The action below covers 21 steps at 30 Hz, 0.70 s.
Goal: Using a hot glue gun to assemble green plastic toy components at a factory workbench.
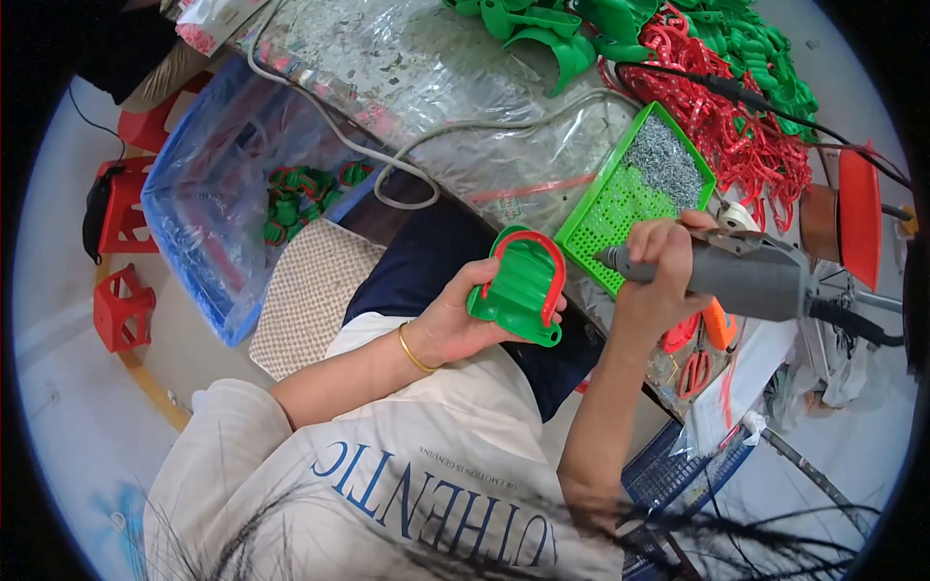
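Note:
My left hand (453, 320) holds a green plastic part with a red curved rim (523, 286) over my lap, fingers wrapped under it. In my right hand (661, 269) is a grey electric screwdriver (736, 276), gripped around its body, its tip pointing left toward the green part's upper right edge. A black cable leaves the tool's rear. A gold bangle sits on my left wrist.
A green perforated tray (605, 208) of small grey screws lies on the plastic-covered table (436, 77). Piles of green parts (542, 29) and red rims (736, 126) sit beyond it. A blue bin (194, 203) with finished pieces stands left, beside red stools (124, 308). Another blue crate (668, 474) is lower right.

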Available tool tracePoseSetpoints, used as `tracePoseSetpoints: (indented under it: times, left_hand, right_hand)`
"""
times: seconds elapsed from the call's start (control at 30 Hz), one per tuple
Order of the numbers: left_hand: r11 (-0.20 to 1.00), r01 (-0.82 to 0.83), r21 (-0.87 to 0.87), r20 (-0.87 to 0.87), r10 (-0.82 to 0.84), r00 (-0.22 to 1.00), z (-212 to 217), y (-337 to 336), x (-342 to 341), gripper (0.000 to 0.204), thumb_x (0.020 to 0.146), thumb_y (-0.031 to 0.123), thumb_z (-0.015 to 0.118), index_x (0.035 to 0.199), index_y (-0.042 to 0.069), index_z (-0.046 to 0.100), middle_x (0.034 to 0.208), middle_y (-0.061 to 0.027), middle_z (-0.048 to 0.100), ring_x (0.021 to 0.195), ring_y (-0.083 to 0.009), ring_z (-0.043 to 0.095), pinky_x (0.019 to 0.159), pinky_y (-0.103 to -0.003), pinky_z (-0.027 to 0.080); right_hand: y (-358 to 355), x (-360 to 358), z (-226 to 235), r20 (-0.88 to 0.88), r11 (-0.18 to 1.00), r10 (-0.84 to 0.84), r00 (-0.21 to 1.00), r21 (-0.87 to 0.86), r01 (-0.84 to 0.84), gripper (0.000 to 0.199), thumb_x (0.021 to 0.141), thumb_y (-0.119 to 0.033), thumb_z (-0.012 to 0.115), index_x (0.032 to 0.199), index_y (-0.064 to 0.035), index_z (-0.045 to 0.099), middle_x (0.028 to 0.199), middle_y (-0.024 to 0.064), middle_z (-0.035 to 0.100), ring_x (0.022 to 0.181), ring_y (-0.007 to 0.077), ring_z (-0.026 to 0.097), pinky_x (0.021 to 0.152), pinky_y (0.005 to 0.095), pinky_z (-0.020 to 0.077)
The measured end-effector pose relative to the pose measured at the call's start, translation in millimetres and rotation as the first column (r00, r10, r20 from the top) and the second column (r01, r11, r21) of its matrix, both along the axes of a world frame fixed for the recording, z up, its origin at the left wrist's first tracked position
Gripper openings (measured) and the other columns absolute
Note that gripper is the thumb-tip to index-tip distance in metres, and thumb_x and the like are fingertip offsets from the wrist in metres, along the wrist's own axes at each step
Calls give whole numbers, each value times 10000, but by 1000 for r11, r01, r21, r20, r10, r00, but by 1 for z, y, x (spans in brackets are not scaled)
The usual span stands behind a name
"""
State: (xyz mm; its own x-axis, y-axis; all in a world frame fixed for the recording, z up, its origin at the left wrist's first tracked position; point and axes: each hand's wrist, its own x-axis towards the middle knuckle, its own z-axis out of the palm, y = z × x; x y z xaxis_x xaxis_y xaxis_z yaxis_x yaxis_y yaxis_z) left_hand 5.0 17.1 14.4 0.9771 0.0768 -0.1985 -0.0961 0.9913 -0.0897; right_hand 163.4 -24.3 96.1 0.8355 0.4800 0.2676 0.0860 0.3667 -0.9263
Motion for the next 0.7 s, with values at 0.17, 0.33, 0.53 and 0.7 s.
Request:
tracePoseSetpoints:
  times: [0.17, 0.33, 0.53, 0.7]
  left_hand:
    - [999, -20, -29, -4, 20, 1000, -5, 3, 0, 563, 873, 388, 465, 1261, -18, 426, 1199, -219, 521, 1107, -330, 520, 967, -452, 397]
    - [1000, -31, -7, -28, 31, 999, -5, 2, 2, 563, 873, 393, 466, 1258, -16, 430, 1194, -218, 526, 1108, -324, 522, 962, -451, 404]
    - [999, -32, 5, -32, 32, 999, -8, 3, 2, 565, 875, 396, 465, 1260, -15, 428, 1192, -216, 527, 1115, -320, 520, 963, -450, 404]
    - [999, -35, 9, -35, 35, 999, -8, 4, 1, 563, 876, 393, 463, 1262, -15, 426, 1192, -213, 528, 1120, -317, 517, 965, -447, 402]
  right_hand:
    - [2, -2, -18, -34, 999, -38, 999, -39, 37, 214, 807, -9, 553, 1004, 28, 477, 607, 23, 434, 526, 99, 406, 528, 249, 372]
    - [3, -6, -22, -33, 997, -39, 999, -68, 37, 206, 817, -32, 549, 997, 31, 472, 613, 23, 428, 544, 100, 407, 543, 249, 375]
    - [6, -8, -28, -20, 993, -87, 996, -81, 85, 193, 821, -48, 551, 985, 20, 475, 616, 26, 425, 551, 109, 414, 549, 257, 377]
    - [6, -9, -30, 22, 989, -120, 993, -81, 121, 173, 818, -44, 554, 959, 17, 475, 612, 34, 425, 542, 117, 417, 536, 259, 375]
